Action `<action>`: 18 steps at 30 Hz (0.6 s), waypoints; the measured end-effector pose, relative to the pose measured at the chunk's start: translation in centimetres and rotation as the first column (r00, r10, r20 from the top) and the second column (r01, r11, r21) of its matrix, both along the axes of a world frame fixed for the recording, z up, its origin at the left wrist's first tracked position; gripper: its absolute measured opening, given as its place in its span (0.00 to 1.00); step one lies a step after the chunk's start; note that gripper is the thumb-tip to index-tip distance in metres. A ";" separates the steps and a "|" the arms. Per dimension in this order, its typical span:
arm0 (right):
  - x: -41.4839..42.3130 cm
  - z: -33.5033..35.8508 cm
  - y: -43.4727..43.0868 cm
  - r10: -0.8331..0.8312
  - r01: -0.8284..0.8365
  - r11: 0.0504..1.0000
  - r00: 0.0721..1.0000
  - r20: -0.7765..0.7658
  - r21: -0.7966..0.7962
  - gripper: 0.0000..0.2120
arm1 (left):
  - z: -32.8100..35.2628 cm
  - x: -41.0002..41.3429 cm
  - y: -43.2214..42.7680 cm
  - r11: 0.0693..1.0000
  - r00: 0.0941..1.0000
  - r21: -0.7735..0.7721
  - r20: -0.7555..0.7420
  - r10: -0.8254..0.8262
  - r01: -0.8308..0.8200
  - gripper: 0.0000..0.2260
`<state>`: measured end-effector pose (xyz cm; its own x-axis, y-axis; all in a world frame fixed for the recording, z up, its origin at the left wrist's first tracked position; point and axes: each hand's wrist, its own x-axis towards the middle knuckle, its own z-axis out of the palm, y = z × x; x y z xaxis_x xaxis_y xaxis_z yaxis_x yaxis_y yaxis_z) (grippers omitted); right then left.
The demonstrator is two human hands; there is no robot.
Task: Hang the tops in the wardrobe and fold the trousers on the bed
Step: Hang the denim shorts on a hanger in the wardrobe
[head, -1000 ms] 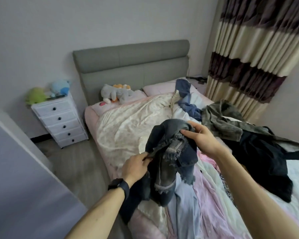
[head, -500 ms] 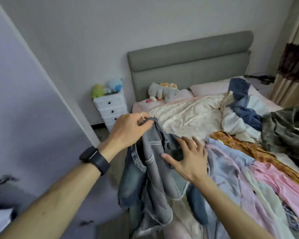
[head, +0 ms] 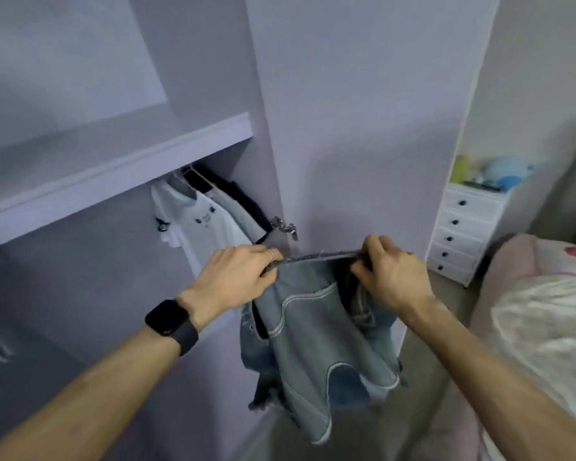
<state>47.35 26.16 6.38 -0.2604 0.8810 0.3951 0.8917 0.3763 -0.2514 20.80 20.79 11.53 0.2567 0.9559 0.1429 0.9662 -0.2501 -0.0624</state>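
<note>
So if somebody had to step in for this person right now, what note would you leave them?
Left hand and right hand each grip the top edge of a denim garment, stretched between them, hanging before the open wardrobe.
Done: a white T-shirt and darker tops already hang inside.
To do: this garment is not hung yet, no hanger in hand.
The bed is at the right, mostly out of view.

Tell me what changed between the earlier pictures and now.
The person turned left, from the bed to the open wardrobe. The denim garment went along and now hangs before the wardrobe, its top edge stretched between both hands. The right hand, flat on the denim half a second ago, now grips that edge. Unchanged: the left hand keeps its grip; the white drawer chest stands beside the bed.
</note>
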 end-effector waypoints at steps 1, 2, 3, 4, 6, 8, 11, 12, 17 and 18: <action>-1.9 0.8 0.8 0.044 -0.044 0.999 0.999 -0.002 0.001 0.14 | -0.3 -1.8 -1.1 0.998 0.998 0.022 0.009 0.058 -0.058 0.14; -3.4 1.7 1.5 0.077 -0.077 0.997 0.997 -0.021 0.010 0.14 | -0.6 -3.3 -2.0 0.993 0.994 0.057 0.016 0.105 -0.105 0.14; -5.0 2.5 2.1 0.114 -0.112 0.993 0.992 -0.059 0.036 0.14 | -0.8 -5.0 -2.9 0.984 0.989 0.095 0.023 0.147 -0.149 0.14; -6.5 3.1 2.6 0.152 -0.145 0.987 0.983 -0.102 0.076 0.13 | -0.9 -6.4 -3.6 0.973 0.981 0.125 0.034 0.190 -0.193 0.14; -9.5 3.7 3.6 0.218 -0.193 0.969 0.962 -0.163 0.155 0.11 | -1.1 -9.5 -4.4 0.943 0.955 0.152 0.061 0.289 -0.295 0.14; -12.1 3.5 5.0 0.262 -0.237 0.960 0.947 -0.188 0.149 0.10 | -1.8 -13.1 -5.0 0.900 0.903 0.095 0.110 0.416 -0.426 0.13; -15.5 1.5 7.1 0.276 -0.277 0.952 0.961 -0.027 -0.127 0.10 | -3.3 -17.9 -5.5 0.769 0.779 -0.223 0.062 0.625 -0.599 0.08; -16.4 0.5 7.6 0.309 -0.290 0.929 0.950 0.047 -0.231 0.10 | -3.6 -19.1 -5.5 0.735 0.763 -0.305 0.039 0.646 -0.606 0.05; -20.4 -1.0 9.6 0.332 -0.335 0.899 0.941 -0.059 -0.284 0.05 | -4.7 -22.4 -3.4 0.704 0.728 -0.567 0.246 0.640 -0.427 0.02; -21.0 -0.9 10.3 0.337 -0.337 0.889 0.940 -0.055 -0.310 0.06 | -4.9 -23.0 -3.3 0.697 0.711 -0.590 0.274 0.648 -0.407 0.03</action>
<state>26.35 36.45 5.49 -0.5637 0.8178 0.1161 0.7251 0.5573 -0.4046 -2.25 17.51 6.62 -0.2889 0.8766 -0.3848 0.8246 0.4320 0.3652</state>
